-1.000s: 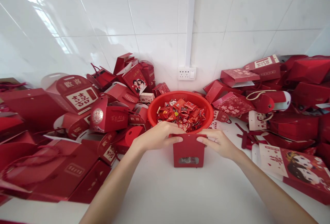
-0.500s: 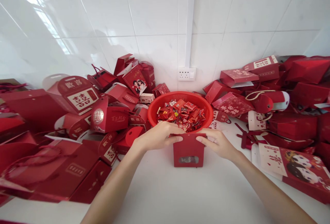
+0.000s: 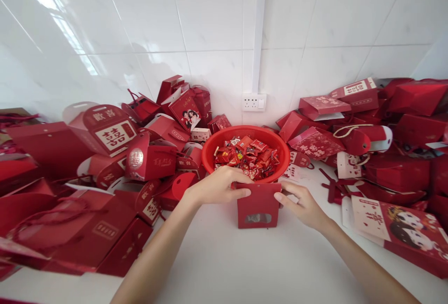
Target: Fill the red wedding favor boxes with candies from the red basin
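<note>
A small red gift box (image 3: 257, 205) with an oval clear window stands upright on the white table, and something silvery shows through the window. My left hand (image 3: 222, 186) pinches its top left edge, thumb on the near face and fingers behind. At the upper right edge is my right hand (image 3: 304, 203), fingers curled, its thumb tip over the near face and its other fingertips by the side edge. Just behind the box sits a red plastic basket (image 3: 209, 155) holding many red-wrapped candies (image 3: 254, 155). The far side of the box is hidden.
Piled on the left are many red gift boxes (image 3: 150, 159) and bags (image 3: 80, 224) with rope handles. More boxes (image 3: 324, 106) are heaped on the right, where a box printed with cartoon figures (image 3: 402, 229) lies flat. A wall socket (image 3: 254, 102) is behind the basket.
My right hand has shifted from the top edge of the gift box outward to its right side, with the thumb nearer the edge. My left hand keeps its pinch. The view has shifted slightly.
</note>
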{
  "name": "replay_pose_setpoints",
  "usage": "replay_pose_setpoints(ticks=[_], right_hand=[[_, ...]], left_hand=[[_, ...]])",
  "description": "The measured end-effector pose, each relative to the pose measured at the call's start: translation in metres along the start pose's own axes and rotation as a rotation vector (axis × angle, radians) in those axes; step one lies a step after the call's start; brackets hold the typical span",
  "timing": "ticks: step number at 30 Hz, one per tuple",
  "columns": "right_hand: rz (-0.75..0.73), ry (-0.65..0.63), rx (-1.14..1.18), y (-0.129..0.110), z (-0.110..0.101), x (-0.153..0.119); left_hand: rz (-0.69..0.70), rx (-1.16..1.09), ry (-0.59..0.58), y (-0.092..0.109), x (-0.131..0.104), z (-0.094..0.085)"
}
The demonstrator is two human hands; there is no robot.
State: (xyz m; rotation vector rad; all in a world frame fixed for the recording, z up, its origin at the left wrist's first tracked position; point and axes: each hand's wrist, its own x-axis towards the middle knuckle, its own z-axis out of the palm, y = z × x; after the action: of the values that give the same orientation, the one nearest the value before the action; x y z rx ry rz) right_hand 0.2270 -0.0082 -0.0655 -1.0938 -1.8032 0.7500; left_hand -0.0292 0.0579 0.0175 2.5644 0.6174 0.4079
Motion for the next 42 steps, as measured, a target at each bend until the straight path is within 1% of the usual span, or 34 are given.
replay_pose_setpoints(ticks=[5, 11, 15, 22, 27, 31, 36, 42], right_hand=[[0.016, 0.044, 0.038, -0.001, 0.004, -0.008], [-0.063, 0.14, -0.001, -0.008, 0.01, -0.012], [-0.09, 0.171, -0.01, -0.009, 0.012, -0.017], [-0.055, 0.258, 0.02, -0.007, 0.013, -0.022], [-0.063, 0.255, 0.046, -0.008, 0.015, -0.024], [-0.069, 0.249, 0.053, -0.01, 0.016, -0.027], [-0.113, 0.235, 0.033, -0.01, 0.016, -0.027], [-0.146, 0.268, -0.012, -0.013, 0.018, -0.028]], left_hand=[[0.004, -0.006, -0.011, 0.001, 0.001, 0.001], [0.01, -0.023, -0.007, -0.001, 0.0, 0.001], [0.009, -0.039, -0.006, -0.001, 0.0, 0.0], [0.004, -0.099, -0.016, 0.0, 0.002, 0.002], [0.009, -0.099, -0.02, -0.002, 0.003, 0.004], [0.04, -0.08, -0.007, -0.004, 0.004, 0.006], [0.056, -0.028, 0.016, -0.003, 0.003, 0.007], [0.072, 0.003, 0.05, -0.006, 0.005, 0.009]])
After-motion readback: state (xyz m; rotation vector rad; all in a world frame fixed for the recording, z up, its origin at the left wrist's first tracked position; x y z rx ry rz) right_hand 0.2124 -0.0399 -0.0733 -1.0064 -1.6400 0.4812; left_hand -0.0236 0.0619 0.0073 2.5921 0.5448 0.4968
